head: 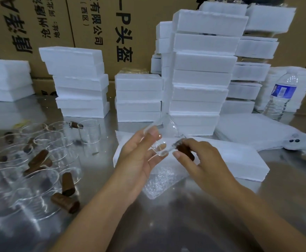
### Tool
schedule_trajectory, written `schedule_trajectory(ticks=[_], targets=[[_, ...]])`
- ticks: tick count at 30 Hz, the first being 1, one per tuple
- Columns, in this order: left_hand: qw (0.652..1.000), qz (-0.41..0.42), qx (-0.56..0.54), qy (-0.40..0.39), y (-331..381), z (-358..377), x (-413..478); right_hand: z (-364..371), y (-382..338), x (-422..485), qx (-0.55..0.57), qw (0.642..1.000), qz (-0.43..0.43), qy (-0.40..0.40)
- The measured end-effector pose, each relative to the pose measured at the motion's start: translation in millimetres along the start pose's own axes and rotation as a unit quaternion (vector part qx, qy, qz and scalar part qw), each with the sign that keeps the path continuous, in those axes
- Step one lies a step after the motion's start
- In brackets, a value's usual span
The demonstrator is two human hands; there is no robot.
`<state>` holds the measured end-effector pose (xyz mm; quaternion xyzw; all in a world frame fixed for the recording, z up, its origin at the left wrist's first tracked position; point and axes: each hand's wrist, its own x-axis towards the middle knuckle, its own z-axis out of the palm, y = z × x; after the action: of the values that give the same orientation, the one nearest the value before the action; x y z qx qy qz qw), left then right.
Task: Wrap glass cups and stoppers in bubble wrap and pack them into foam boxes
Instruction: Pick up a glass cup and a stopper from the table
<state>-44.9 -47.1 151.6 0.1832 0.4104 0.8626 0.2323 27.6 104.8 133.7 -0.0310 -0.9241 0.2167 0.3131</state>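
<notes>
Above a sheet of bubble wrap (159, 180) on a metal table (166, 220), the left hand (139, 159) grips a clear glass cup (160, 135). The right hand (204, 160) pinches a brown stopper (184, 150) against it. Foam boxes (199, 79) stand stacked behind.
</notes>
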Motion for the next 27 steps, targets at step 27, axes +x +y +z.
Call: schedule_trajectory(ticks=[27], targets=[[0.630, 0.179, 0.752, 0.081, -16, -25, 4, -14, 22, 6, 0.034, 0.992, 0.099, 0.073]])
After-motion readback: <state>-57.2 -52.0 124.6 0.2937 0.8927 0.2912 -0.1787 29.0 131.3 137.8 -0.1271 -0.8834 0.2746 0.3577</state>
